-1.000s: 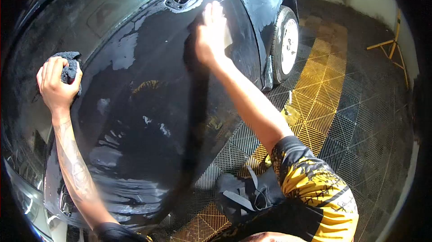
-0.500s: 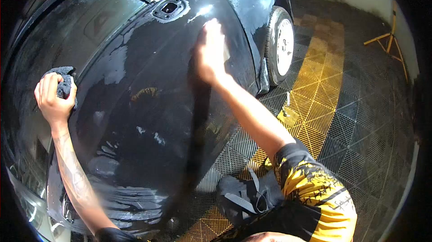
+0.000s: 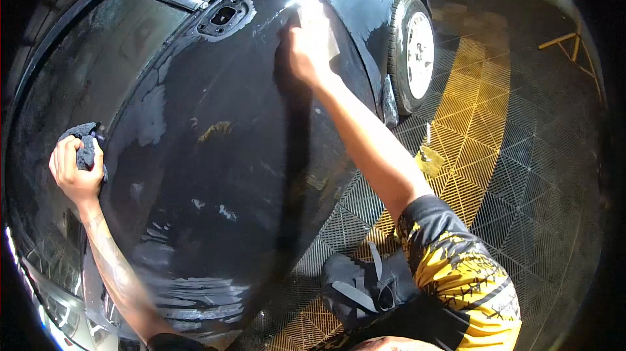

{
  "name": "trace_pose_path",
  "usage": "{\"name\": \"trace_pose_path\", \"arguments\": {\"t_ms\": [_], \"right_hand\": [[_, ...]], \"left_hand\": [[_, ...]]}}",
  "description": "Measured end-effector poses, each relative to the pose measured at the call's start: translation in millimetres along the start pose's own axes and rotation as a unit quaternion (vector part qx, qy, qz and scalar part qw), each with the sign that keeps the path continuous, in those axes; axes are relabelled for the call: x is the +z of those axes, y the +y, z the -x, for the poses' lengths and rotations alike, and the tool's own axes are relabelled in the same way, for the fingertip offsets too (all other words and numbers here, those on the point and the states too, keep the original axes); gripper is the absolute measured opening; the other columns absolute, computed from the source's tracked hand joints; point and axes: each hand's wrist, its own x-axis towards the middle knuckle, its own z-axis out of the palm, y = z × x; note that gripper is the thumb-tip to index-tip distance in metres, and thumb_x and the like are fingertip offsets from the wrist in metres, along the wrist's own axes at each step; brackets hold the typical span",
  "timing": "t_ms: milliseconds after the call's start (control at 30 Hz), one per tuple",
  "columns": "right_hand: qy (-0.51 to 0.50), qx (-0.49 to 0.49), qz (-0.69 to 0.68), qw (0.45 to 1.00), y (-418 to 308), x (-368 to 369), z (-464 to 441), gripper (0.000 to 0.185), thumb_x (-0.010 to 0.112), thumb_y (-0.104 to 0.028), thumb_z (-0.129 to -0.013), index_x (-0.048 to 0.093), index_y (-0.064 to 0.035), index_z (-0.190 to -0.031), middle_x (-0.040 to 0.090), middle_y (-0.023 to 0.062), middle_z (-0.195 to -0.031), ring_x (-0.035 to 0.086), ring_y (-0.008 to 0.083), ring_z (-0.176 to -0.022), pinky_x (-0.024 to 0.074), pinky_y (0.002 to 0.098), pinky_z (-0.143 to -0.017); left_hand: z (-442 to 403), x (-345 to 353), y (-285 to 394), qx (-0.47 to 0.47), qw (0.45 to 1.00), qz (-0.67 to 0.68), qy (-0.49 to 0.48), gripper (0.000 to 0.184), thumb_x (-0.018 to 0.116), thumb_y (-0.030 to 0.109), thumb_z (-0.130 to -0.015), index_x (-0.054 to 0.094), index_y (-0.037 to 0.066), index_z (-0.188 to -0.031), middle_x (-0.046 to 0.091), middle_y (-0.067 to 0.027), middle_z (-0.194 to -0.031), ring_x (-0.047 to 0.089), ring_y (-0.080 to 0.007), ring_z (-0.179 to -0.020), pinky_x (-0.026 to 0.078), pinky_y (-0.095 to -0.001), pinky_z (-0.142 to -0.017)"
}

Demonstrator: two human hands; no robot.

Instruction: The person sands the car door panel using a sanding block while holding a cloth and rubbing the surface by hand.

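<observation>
My left hand [image 3: 78, 171] is closed around a crumpled dark grey cloth [image 3: 86, 149] near the lower edge of the car window. Toward the rear of the black car door [image 3: 215, 175], my right hand [image 3: 310, 47] presses down, brightly lit and partly washed out. Under its palm, a thin greyish edge shows, which looks like a sheet of sandpaper [image 3: 334, 47]; most of it is hidden. The door's paint is dull, with lighter scuffed patches and wet-looking streaks. An opening for a door handle [image 3: 227, 17] lies left of my right hand.
Beyond the door stands a rear wheel [image 3: 417, 51] with a white rim. Black and yellow grid tiles [image 3: 473, 116] cover the floor. A dark bag-like item with straps [image 3: 365, 286] is below my right arm. A yellow stand [image 3: 574, 47] is at the far right.
My right hand has slid up the door, away from me, toward the rear edge. My left hand still grips the cloth by the window. The view has shifted slightly.
</observation>
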Motion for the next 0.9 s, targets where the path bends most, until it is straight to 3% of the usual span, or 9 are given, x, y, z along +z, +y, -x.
{"name": "trace_pose_path", "arguments": {"t_ms": [133,200,333,400,533,633,733,833,900], "right_hand": [[-0.099,-0.042,-0.038,0.993,-45.9,-12.2,73.3,0.075,0.046,-0.017,-0.09,0.02,0.007,-0.156,0.012,0.0273,-0.165,0.007,0.0425,-0.154,0.0074,0.0576,-0.123],[-0.05,-0.075,-0.014,0.996,-22.8,-3.2,48.6,0.073,0.044,-0.016,-0.09,0.021,0.0058,-0.156,0.014,0.0276,-0.165,0.01,0.0431,-0.154,0.0091,0.0578,-0.123],[0.029,-0.016,-0.062,0.998,-22.5,3.4,6.6,0.068,0.043,-0.017,-0.093,0.024,0.0098,-0.153,0.016,0.0302,-0.163,0.013,0.0452,-0.152,0.01,0.0582,-0.123],[0.003,-0.024,-0.011,1.0,-39.9,3.8,37.5,0.071,0.045,-0.016,-0.09,0.023,0.0096,-0.153,0.015,0.031,-0.163,0.013,0.0456,-0.152,0.0098,0.0581,-0.123],[-0.115,-0.055,-0.059,0.99,-58.9,-12.3,92.4,0.081,0.051,-0.015,-0.082,0.023,0.0077,-0.154,0.015,0.0268,-0.165,0.011,0.0415,-0.154,0.0076,0.0585,-0.123],[-0.01,-0.04,-0.03,0.999,-40.1,-2.6,48.3,0.076,0.051,-0.017,-0.087,0.025,0.0079,-0.154,0.018,0.0272,-0.164,0.013,0.0414,-0.154,0.01,0.0579,-0.123],[0.008,-0.009,-0.043,0.999,-44.6,0.9,36.3,0.076,0.051,-0.019,-0.087,0.025,0.0087,-0.153,0.016,0.0274,-0.164,0.014,0.0422,-0.153,0.0106,0.0594,-0.122],[-0.127,-0.054,-0.051,0.989,-85.4,-7.9,88.4,0.082,0.054,-0.022,-0.084,0.025,0.004,-0.155,0.013,0.0252,-0.166,0.012,0.0402,-0.154,0.0093,0.0599,-0.122],[-0.117,-0.068,-0.059,0.989,-82.2,-3.1,85.5,0.081,0.054,-0.022,-0.084,0.025,0.0025,-0.156,0.014,0.0248,-0.166,0.012,0.0401,-0.155,0.0092,0.0595,-0.122]], "left_hand": [[-1.4,-2.9,1.3,0.003,1.0,0.001,-0.005,0.024,0.079,0.016,-0.079,0.059,0.008,-0.088,0.066,-0.0068,-0.097,0.064,-0.0287,-0.092,0.047,-0.0403,-0.09],[-2.8,-3.6,5.8,0.005,1.0,-0.002,-0.006,0.025,0.08,0.016,-0.076,0.059,0.008,-0.087,0.065,-0.0062,-0.096,0.064,-0.0281,-0.093,0.047,-0.0407,-0.09],[-5.5,-4.7,6.6,0.003,1.0,0.006,-0.013,0.025,0.08,0.016,-0.074,0.058,0.009,-0.084,0.064,-0.0049,-0.093,0.064,-0.0271,-0.091,0.047,-0.0407,-0.089],[-7.7,-5.0,8.8,0.006,1.0,0.001,-0.018,0.024,0.08,0.016,-0.076,0.058,0.009,-0.083,0.064,-0.005,-0.092,0.064,-0.0271,-0.09,0.047,-0.0403,-0.088],[-7.6,-6.4,6.7,0.013,1.0,0.003,-0.025,0.024,0.08,0.015,-0.076,0.058,0.009,-0.083,0.065,-0.0055,-0.091,0.064,-0.0273,-0.087,0.047,-0.0398,-0.087],[-10.7,-7.1,6.9,0.029,0.999,0.002,-0.029,0.025,0.081,0.016,-0.076,0.058,0.009,-0.084,0.066,-0.0055,-0.091,0.065,-0.0271,-0.088,0.047,-0.0395,-0.087],[-8.4,-7.8,6.0,0.023,0.999,-0.012,-0.04,0.025,0.081,0.016,-0.076,0.058,0.009,-0.085,0.066,-0.005,-0.093,0.064,-0.0269,-0.09,0.047,-0.0399,-0.087],[-9.9,-8.4,6.2,0.027,0.999,-0.012,-0.041,0.024,0.08,0.018,-0.076,0.06,0.01,-0.086,0.065,-0.0052,-0.094,0.064,-0.0278,-0.091,0.047,-0.0407,-0.087],[-9.2,-8.7,9.6,0.011,0.999,-0.025,-0.041,0.024,0.081,0.018,-0.076,0.06,0.01,-0.086,0.065,-0.0056,-0.094,0.064,-0.0282,-0.092,0.047,-0.0407,-0.088]]}}
